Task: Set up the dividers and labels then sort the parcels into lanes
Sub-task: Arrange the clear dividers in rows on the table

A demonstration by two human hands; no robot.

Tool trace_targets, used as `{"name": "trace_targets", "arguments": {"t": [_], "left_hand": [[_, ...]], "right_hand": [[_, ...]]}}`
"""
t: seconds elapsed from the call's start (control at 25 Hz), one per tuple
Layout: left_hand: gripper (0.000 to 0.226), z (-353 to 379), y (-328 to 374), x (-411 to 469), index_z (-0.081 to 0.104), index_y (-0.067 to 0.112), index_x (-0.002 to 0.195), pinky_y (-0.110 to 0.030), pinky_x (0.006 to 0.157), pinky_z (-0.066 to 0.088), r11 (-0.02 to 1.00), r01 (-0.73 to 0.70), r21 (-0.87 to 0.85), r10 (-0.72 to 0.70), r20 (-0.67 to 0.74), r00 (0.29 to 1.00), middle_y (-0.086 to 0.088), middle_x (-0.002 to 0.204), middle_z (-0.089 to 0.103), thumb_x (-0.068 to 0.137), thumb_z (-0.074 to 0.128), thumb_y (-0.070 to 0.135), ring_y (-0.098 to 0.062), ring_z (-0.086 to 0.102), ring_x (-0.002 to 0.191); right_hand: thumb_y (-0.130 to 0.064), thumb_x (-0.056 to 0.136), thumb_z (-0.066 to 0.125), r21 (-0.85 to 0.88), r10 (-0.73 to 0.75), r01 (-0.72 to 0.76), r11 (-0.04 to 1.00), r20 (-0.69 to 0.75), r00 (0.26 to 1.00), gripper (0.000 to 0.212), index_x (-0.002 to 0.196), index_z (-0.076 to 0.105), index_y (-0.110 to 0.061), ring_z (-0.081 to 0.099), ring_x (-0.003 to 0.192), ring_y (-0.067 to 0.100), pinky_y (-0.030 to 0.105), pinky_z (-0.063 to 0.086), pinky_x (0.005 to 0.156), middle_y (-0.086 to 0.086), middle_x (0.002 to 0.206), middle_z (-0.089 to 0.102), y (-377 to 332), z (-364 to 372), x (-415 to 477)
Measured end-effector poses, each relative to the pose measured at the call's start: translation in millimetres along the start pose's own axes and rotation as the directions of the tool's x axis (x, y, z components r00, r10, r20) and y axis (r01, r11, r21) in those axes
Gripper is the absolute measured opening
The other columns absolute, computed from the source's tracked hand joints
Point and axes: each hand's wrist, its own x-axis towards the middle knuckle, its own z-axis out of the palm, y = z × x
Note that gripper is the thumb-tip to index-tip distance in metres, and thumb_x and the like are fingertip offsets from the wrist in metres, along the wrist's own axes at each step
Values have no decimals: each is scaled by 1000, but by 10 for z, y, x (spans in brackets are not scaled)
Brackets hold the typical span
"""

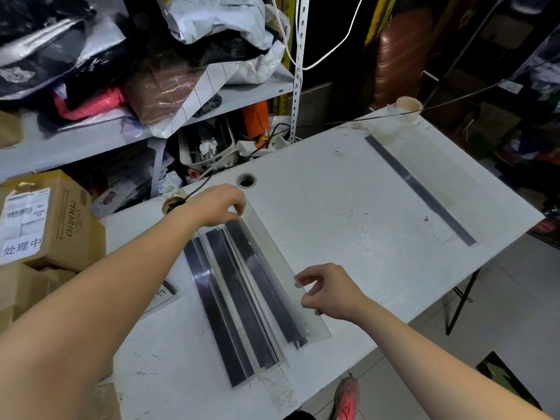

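Note:
Three clear dividers with dark base strips [239, 295] lie side by side on the white table [348, 213]. My left hand [218, 206] pinches the far end of the rightmost divider's clear wall [272, 262]. My right hand [330, 291] pinches that wall's near edge. A further divider [421, 189] lies alone across the table's right end. A label card [165, 294] lies partly hidden under my left forearm.
Cardboard boxes [51, 219] stack at the table's left. Shelves behind hold bagged parcels [163, 95]. A tape roll [409, 106] sits at the far right corner. A cable hole [246, 180] opens near my left hand. A red shoe [347, 398] shows below the table's edge.

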Motion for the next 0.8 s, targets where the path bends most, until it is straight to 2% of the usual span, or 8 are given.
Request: {"name": "trace_targets", "arguments": {"t": [0.24,0.36,0.44,0.56,0.68,0.8], "left_hand": [[19,-74,-143,180,61,31,82,-39,88,50,999,39,10,-39,-31,999,11,92,59,87,80,27,-15,56,95],[11,-96,-116,339,68,22,89,-39,87,50,997,72,32,-70,-50,996,7,96,61,89,78,25,-17,58,97],[11,-101,-53,474,69,17,90,-42,85,51,996,82,37,-80,-64,995,5,95,61,88,78,23,-21,60,97],[9,-125,90,740,69,14,90,-36,82,46,997,70,36,-67,-69,995,5,95,59,90,76,20,-18,56,97],[13,-190,252,1047,64,21,86,-38,83,48,997,69,42,-66,-81,995,9,92,54,90,76,21,-18,55,97],[11,-257,422,1397,65,19,88,-40,84,48,997,51,51,-47,-84,995,6,93,56,90,76,20,-19,55,96]], "right_hand": [[-1,77,71,-41,27,-26,999,14,1000,41,116,75,-16,65,52,-2,20,54,55,-7,111,73,114,-249,-50],[-1,78,66,-61,51,-50,997,5,999,41,115,75,-19,68,58,5,22,55,56,-12,111,72,230,-430,-74],[-3,77,63,-87,58,-58,994,-8,998,42,112,77,-23,70,66,6,17,54,59,-15,111,72,310,-551,-71],[-3,77,61,-116,52,-54,992,-24,998,44,111,77,-26,65,64,-7,6,44,58,-15,112,73,404,-744,-52],[-1,77,60,-131,26,-31,991,-36,999,44,111,78,-22,58,57,-17,2,39,54,-13,111,74,477,-976,-17],[-3,77,62,-133,14,-20,991,-50,999,42,109,78,-23,60,57,-10,2,38,55,-15,106,74,596,-1252,15]]}}
